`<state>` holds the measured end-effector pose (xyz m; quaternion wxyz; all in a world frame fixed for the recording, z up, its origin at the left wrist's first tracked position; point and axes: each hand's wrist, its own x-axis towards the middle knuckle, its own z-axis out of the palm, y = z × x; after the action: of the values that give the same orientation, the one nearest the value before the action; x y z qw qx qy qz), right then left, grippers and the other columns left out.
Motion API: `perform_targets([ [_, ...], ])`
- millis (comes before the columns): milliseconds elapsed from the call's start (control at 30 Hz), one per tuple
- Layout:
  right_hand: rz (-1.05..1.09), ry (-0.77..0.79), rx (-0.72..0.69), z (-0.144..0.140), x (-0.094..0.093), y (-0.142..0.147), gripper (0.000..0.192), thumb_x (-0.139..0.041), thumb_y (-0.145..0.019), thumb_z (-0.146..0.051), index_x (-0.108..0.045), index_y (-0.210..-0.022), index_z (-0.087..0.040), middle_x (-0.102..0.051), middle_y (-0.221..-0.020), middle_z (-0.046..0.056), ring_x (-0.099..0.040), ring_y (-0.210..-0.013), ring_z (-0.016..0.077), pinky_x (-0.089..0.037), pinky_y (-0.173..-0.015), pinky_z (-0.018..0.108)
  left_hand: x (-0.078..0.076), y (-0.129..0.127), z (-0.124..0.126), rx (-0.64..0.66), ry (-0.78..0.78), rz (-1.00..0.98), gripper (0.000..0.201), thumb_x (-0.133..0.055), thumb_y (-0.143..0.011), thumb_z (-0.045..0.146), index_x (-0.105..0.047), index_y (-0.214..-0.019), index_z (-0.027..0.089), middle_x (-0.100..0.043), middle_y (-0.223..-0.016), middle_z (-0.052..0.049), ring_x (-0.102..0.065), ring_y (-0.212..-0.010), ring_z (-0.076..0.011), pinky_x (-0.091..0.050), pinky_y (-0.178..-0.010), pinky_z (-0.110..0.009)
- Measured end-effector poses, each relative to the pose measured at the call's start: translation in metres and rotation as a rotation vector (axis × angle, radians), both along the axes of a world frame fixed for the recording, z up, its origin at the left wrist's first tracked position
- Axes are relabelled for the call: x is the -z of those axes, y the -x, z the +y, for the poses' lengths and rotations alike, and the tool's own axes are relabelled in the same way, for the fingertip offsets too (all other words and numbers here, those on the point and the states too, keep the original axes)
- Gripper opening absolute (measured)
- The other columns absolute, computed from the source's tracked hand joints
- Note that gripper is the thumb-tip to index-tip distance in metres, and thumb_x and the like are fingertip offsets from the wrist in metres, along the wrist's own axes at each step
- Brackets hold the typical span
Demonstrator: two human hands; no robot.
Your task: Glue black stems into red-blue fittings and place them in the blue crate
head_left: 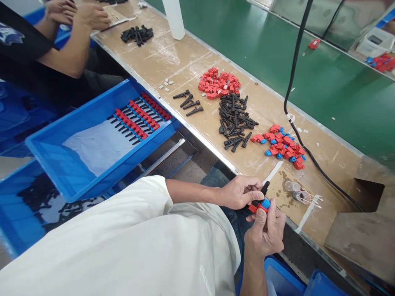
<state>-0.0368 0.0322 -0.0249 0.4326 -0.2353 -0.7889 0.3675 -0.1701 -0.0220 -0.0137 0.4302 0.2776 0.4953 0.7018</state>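
Note:
My left hand pinches a black plastic piece that looks like a toy gun. Just below it, my right hand grips a red and blue plastic part between thumb and fingers. The black piece and the red and blue part touch or nearly touch; the fingers hide the joint. Beyond my hands on the bench lie a heap of red and blue parts, a heap of black pieces and a heap of red parts. Small cups with cotton swabs stand close to my right hand.
A blue bin at left holds rows of assembled pieces on a white sheet. A black cable hangs across the bench. A co-worker's arms are at top left. A cardboard box stands at right.

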Motion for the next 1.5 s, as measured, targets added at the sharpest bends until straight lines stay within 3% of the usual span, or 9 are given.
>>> perform_targets([
  [400, -0.037, -0.028, -0.014, 0.009, 0.004, -0.001, 0.041, -0.065, -0.091, -0.021, -0.064, -0.132, -0.024, -0.059, -0.082, 0.003, -0.055, -0.052, 0.0106, -0.049, -0.05, 0.027, 0.007, 0.001, 0.004, 0.007, 0.031, -0.036, 0.061, -0.066, -0.072, 0.076, -0.048, -0.075, 0.018, -0.049, -0.058, 0.006, -0.047, -0.048, -0.0058, -0.038, -0.048, -0.019],
  [533, 0.015, 0.248, -0.024, 0.015, -0.003, -0.004, 0.041, -0.066, -0.09, -0.034, -0.065, -0.129, -0.021, -0.063, -0.096, 0.007, -0.06, -0.063, 0.013, -0.051, -0.052, 0.027, 0.001, 0.005, 0.007, 0.031, -0.009, -0.094, 0.062, -0.066, -0.071, 0.077, -0.05, -0.078, 0.018, -0.051, -0.056, 0.005, -0.047, -0.045, -0.0065, -0.038, -0.046, -0.02],
  [633, 0.045, 0.522, -0.136, 0.015, -0.004, -0.005, 0.039, -0.061, -0.092, -0.043, -0.067, -0.12, -0.016, -0.067, -0.096, 0.009, -0.064, -0.069, 0.0166, -0.054, -0.056, 0.03, -0.005, 0.009, 0.007, 0.036, -0.087, -0.116, 0.063, -0.071, -0.068, 0.076, -0.056, -0.076, 0.015, -0.055, -0.067, 0.001, -0.052, -0.056, -0.0082, -0.044, -0.054, -0.022],
  [733, 0.018, 0.608, -0.227, 0.016, -0.005, -0.006, 0.038, -0.063, -0.091, -0.043, -0.067, -0.115, -0.014, -0.069, -0.089, 0.009, -0.067, -0.071, 0.0196, -0.056, -0.059, 0.034, -0.008, 0.013, 0.004, 0.062, -0.114, -0.121, 0.065, -0.072, -0.065, 0.077, -0.062, -0.074, 0.014, -0.058, -0.076, -0.003, -0.057, -0.066, -0.0117, -0.049, -0.064, -0.026],
  [800, -0.005, 0.46, -0.21, 0.017, -0.01, -0.007, 0.034, -0.068, -0.087, -0.038, -0.068, -0.113, -0.016, -0.069, -0.092, 0.009, -0.068, -0.075, 0.0208, -0.057, -0.062, 0.034, -0.008, 0.014, 0.0, 0.076, -0.099, -0.084, 0.066, -0.07, -0.065, 0.08, -0.065, -0.073, 0.014, -0.061, -0.081, -0.007, -0.061, -0.079, -0.0168, -0.051, -0.075, -0.028],
  [967, -0.2, -0.326, -0.076, 0.018, -0.042, -0.008, 0.044, -0.083, -0.073, -0.029, -0.066, -0.113, -0.02, -0.07, -0.093, 0.009, -0.067, -0.08, 0.0215, -0.057, -0.068, 0.035, -0.005, 0.009, -0.009, 0.137, -0.167, -0.032, 0.076, -0.06, -0.066, 0.087, -0.074, -0.083, 0.014, -0.066, -0.093, -0.016, -0.063, -0.103, -0.0278, -0.051, -0.089, -0.034],
  [1067, -0.268, -0.592, -0.028, 0.016, -0.062, -0.005, 0.049, -0.085, -0.072, -0.027, -0.064, -0.115, -0.019, -0.07, -0.086, 0.006, -0.065, -0.075, 0.0184, -0.055, -0.068, 0.029, -0.004, 0.01, -0.009, 0.197, -0.265, -0.025, 0.073, -0.069, -0.062, 0.082, -0.077, -0.085, 0.014, -0.069, -0.098, -0.019, -0.063, -0.11, -0.0326, -0.05, -0.092, -0.039],
  [1233, -0.217, -0.717, -0.014, 0.014, -0.072, 0.001, 0.04, -0.084, -0.073, -0.026, -0.062, -0.105, -0.015, -0.067, -0.081, 0.005, -0.064, -0.069, 0.0143, -0.054, -0.068, 0.024, -0.006, 0.014, -0.007, 0.289, -0.384, 0.009, 0.065, -0.076, -0.065, 0.072, -0.079, -0.089, 0.012, -0.07, -0.109, -0.024, -0.06, -0.119, -0.0366, -0.046, -0.101, -0.043],
  [1500, -0.243, -0.846, 0.068, 0.016, -0.064, 0.002, 0.031, -0.075, -0.08, -0.037, -0.061, -0.095, -0.014, -0.068, -0.074, 0.006, -0.068, -0.064, 0.0169, -0.051, -0.058, 0.025, -0.006, 0.002, -0.013, 0.233, -0.384, -0.089, 0.051, -0.07, -0.079, 0.06, -0.079, -0.1, 0.014, -0.07, -0.117, -0.022, -0.062, -0.118, -0.0343, -0.048, -0.1, -0.042],
])
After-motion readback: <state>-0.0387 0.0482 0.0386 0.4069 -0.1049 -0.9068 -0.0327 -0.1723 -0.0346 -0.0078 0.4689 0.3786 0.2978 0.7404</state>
